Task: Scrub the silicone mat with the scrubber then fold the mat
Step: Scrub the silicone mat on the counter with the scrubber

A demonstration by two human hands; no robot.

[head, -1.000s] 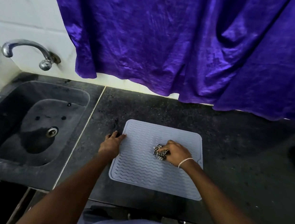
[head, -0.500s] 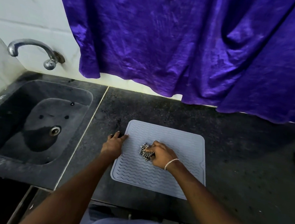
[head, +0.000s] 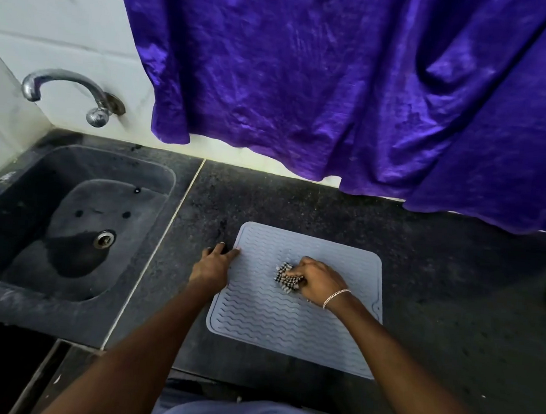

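A pale grey silicone mat (head: 276, 318) with wavy ridges lies flat on the dark stone counter (head: 453, 302). My right hand (head: 319, 284) is closed around a black-and-white scrubber (head: 287, 276) and presses it onto the mat's middle. My left hand (head: 215, 262) rests at the mat's upper left edge, its fingertips on the rim and the palm on the counter, holding nothing. Much of the scrubber is hidden under my right fingers.
A dark stone sink (head: 68, 223) with a drain sits to the left, a metal tap (head: 68, 92) above it. A purple curtain (head: 339, 91) hangs behind the counter. The counter's front edge runs just below the mat.
My right hand slid the scrubber left across the mat, then back a little to the right. My left hand stays at the mat's left edge.
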